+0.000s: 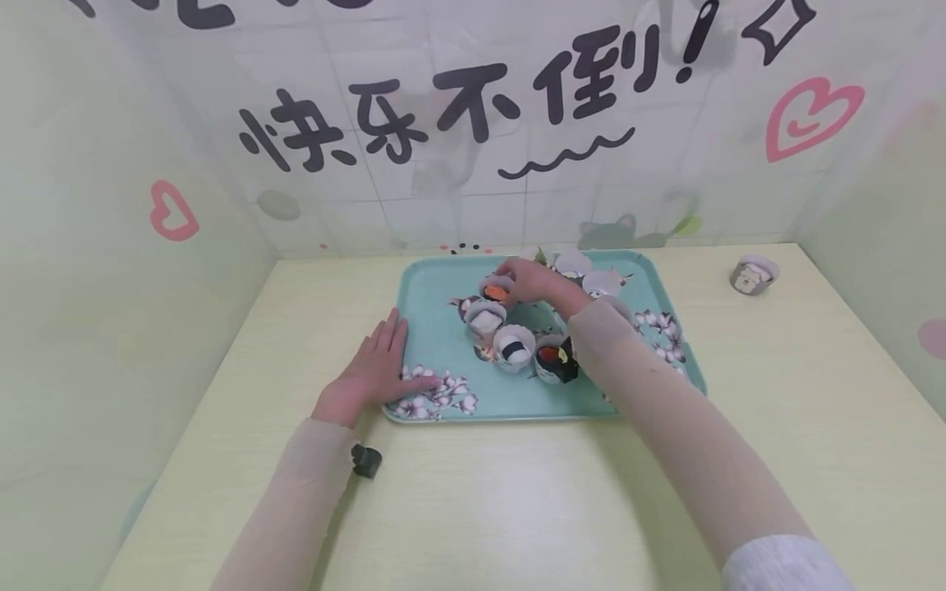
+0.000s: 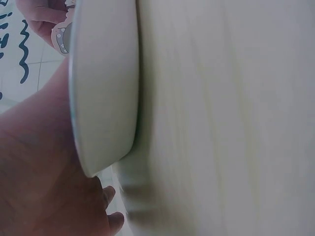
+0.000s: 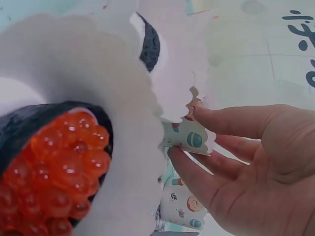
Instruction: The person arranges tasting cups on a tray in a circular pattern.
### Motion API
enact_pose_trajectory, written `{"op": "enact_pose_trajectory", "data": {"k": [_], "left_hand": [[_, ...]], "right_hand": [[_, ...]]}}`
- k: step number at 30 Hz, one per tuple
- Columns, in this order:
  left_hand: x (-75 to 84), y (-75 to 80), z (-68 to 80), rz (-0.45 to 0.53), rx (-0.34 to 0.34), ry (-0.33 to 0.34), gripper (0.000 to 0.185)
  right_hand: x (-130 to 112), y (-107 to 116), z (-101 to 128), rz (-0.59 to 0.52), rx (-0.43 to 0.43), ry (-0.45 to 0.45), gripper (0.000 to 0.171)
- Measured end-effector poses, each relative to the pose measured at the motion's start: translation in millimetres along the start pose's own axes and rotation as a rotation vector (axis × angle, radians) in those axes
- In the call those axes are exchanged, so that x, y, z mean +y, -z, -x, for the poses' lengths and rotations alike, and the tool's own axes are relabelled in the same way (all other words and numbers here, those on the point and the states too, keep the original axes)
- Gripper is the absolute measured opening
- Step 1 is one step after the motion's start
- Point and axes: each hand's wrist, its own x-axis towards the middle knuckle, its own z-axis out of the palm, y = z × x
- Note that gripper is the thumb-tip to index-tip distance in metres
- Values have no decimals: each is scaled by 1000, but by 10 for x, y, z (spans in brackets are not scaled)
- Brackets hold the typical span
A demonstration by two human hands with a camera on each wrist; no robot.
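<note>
Our left hand (image 1: 373,369) lies flat and relaxed on the tray (image 1: 436,287) corner, steadying it. Our right hand (image 1: 535,281) pinches a paper cup (image 1: 497,289) of roe sushi mid-tray; we judge a loose pinch could tip it onto neighbouring cups.

Bright, even, soft light all round, slightly washed out in the head view. Faint shadow under my left hand (image 1: 373,369) and both my forearms on the table (image 1: 517,492). Back wall (image 1: 473,123) bends at the edges, wide-lens distortion. Left wrist view is too close: tray (image 2: 101,88) rim and table are blurred, my palm dark. Right wrist view: roe sushi (image 3: 51,167) oversized, soft-focused; my right hand (image 3: 246,162) sharper.
</note>
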Motion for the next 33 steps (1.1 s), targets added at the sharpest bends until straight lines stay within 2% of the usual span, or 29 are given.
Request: {"op": "enact_pose_trajectory", "data": {"k": [12,19,33], "left_hand": [[14,9,18,-6,-4,5,121],[11,6,9,-2,-4,4,122],[7,11,6,-3,-4,7,123]], "right_hand": [[6,23,51,15,-42,44,65],[41,114,80,-40,-42,62,66],[151,443,238,-39,93,121,53]]}}
